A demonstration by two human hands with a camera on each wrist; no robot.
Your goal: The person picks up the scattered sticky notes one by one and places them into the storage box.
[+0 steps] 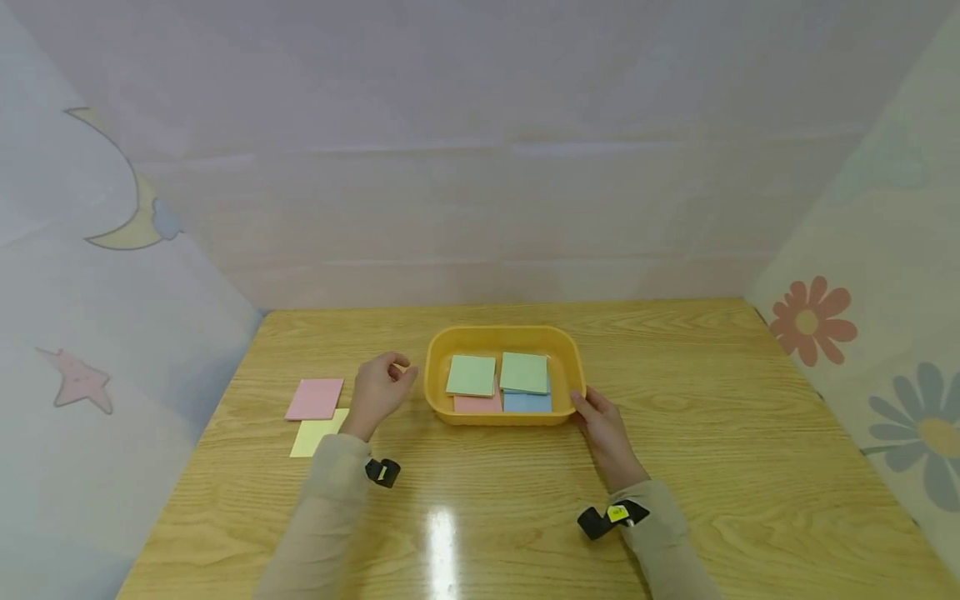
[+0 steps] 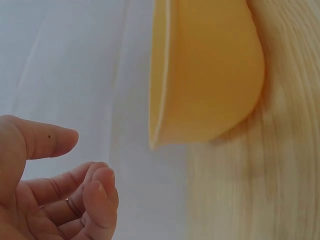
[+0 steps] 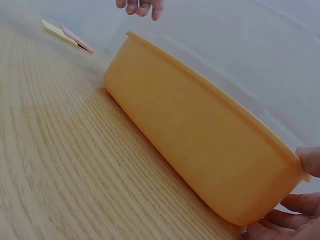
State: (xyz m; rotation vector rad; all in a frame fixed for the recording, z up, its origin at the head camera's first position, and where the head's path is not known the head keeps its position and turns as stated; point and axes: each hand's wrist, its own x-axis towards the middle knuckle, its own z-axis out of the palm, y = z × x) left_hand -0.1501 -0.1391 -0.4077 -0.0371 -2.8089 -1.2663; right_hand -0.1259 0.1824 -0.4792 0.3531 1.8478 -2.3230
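A yellow plastic bin point(image 1: 465, 419) stands on the table in the head view. Inside lie two light green sticky note pads, one on the left point(image 1: 471, 375) and one on the right point(image 1: 524, 372), partly covering a pink pad point(image 1: 477, 405) and a blue pad point(image 1: 527, 403). My right hand point(image 1: 606, 433) grips the bin's right end, thumb at the rim and fingers against the outside wall. Just left of the bin, my left hand point(image 1: 378, 387) hovers with loosely bent fingers; the left wrist view shows nothing between thumb and fingers point(image 2: 100, 195).
Left of my left hand, another pink pad point(image 1: 315, 399) lies on the table, overlapping a yellow pad point(image 1: 313, 437) partly hidden by my wrist. Pale printed sheets point(image 1: 480, 225) enclose the wooden table point(image 1: 720, 417) at the back and both sides.
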